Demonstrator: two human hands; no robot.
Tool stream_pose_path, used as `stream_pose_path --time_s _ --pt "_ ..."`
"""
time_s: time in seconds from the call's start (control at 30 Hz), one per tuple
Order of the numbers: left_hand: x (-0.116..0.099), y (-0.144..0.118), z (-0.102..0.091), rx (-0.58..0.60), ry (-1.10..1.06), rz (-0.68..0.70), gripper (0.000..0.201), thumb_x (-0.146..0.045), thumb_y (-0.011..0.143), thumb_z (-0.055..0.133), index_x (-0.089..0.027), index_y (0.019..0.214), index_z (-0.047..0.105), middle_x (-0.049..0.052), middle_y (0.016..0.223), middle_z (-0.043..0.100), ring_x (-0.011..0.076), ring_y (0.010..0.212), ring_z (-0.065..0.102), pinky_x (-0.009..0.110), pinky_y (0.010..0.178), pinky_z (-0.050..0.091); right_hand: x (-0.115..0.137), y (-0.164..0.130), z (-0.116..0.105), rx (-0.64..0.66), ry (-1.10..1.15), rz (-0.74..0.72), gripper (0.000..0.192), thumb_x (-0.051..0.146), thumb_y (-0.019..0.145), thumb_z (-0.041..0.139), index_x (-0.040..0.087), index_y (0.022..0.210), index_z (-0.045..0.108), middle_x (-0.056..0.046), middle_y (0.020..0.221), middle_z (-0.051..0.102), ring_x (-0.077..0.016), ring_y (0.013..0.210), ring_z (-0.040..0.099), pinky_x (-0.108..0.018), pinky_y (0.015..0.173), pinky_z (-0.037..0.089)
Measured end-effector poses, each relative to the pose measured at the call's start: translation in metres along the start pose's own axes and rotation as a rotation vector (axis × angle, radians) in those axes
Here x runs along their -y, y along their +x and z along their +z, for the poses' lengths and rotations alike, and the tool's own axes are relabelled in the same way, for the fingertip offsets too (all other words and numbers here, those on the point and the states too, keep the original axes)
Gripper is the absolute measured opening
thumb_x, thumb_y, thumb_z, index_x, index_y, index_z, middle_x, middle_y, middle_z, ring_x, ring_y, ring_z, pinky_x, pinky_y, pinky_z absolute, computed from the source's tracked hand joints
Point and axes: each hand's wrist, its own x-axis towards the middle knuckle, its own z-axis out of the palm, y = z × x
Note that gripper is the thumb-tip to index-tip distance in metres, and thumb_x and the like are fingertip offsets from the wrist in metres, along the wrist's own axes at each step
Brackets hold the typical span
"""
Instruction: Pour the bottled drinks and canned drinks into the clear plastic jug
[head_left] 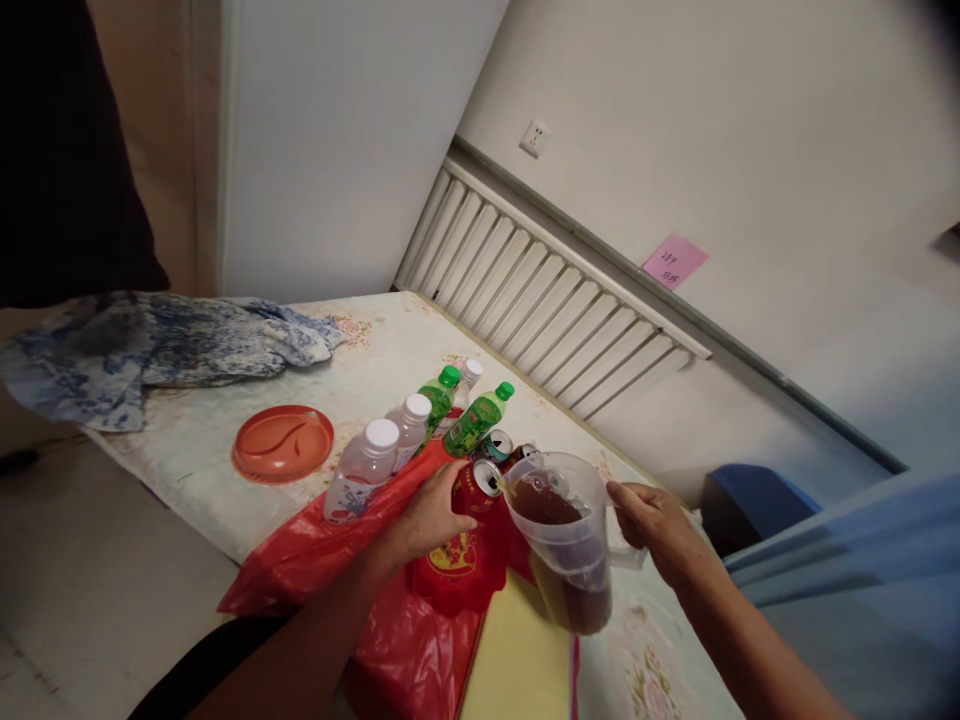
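Setting: domestic room, prob. a home dining or living area; evidence as follows. Worktop (225,490) covered w/ floral-print cloth, household type; white ribbed radiator (547,300) mounted along wall under a ledge; single wall socket (535,138) on plain off-white wall; pink sticky note (674,261) stuck to wall, writing too small to read; blue-patterned fabric (150,350) bundled at worktop's far end; orange plastic plate (283,443), retail drink bottles (420,420) and red carrier bag (330,560) on worktop, i.e. groceries; floor pale, tiled.
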Motion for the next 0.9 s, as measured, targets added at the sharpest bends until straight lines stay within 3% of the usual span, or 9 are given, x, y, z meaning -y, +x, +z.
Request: stream_pose_path --time_s 0.57,0.9 --pt "-0.002 -0.001 -0.002 0.019 -0.052 0.016 0.079 -0.006 0.058 0.07 -0.02 0.133 0.049 0.011 0.138 0.056 0.0284 0.13 0.05 0.044 0.112 0.037 -0.025 0.004 0.006 0.037 0.234 -0.037 0.055 0.065 0.074 0.06 0.024 0.048 0.035 0.008 0.042 0.028 -0.007 0.042 0.021 -0.026 0.045 0.017" --pt "0.004 0.001 -0.002 -0.08 0.012 0.015 0.073 -0.01 0.061 0.072 -0.018 0.129 0.049 0.012 0.133 0.058 0.0281 0.127 0.053 0.044 0.111 0.038 -0.026 -0.008 0.0 -0.08 0.535 -0.089 0.051 0.05 0.078 0.063 0.024 0.046 0.033 0.009 0.043 0.025 -0.0076 0.044 0.019 -0.026 0.044 0.017"
